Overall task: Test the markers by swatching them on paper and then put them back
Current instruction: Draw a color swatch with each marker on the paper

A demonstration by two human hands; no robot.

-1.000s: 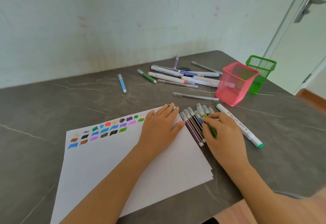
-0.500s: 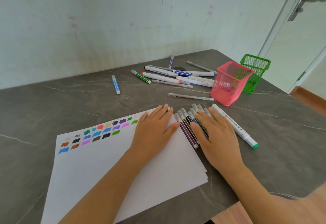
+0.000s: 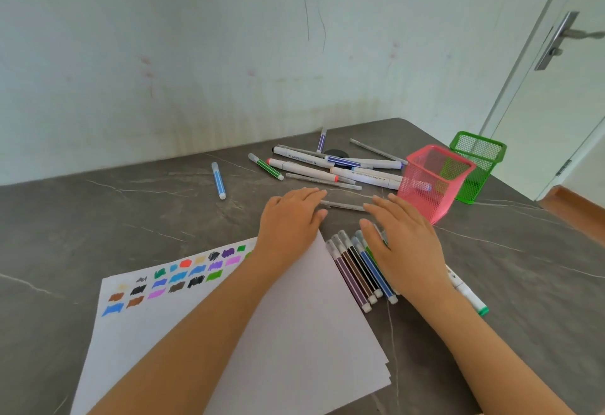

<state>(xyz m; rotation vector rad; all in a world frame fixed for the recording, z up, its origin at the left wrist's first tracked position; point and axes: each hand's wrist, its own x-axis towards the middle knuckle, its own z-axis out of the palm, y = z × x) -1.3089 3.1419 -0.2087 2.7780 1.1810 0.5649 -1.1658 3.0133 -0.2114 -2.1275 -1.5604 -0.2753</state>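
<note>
Held the left grip flat and palm down, fingers straight and side by side, clasping nothing, over the worktop just past the far corner of the paper. Held the right grip much the same way, fingers straight and slightly fanned, pinching nothing, palm above the far ends of the row of markers. Found a thin grey pen lying crosswise between the fingertips of the two grips; could not tell whether either touched it. Found the row of markers lying side by side, touching one another, just beside the right edge of the paper, with purple, brown, black and blue barrels in view and the rest hidden beneath the right grip. Saw a white marker with a green cap poking out from under the right wrist. Saw colour swatches in rows on the far-left part of the paper. Farther out, saw a loose heap of markers near the wall, a green-striped marker and a blue marker to its left, a pink mesh basket upright just beyond the right grip, and a green mesh basket close behind that.
</note>
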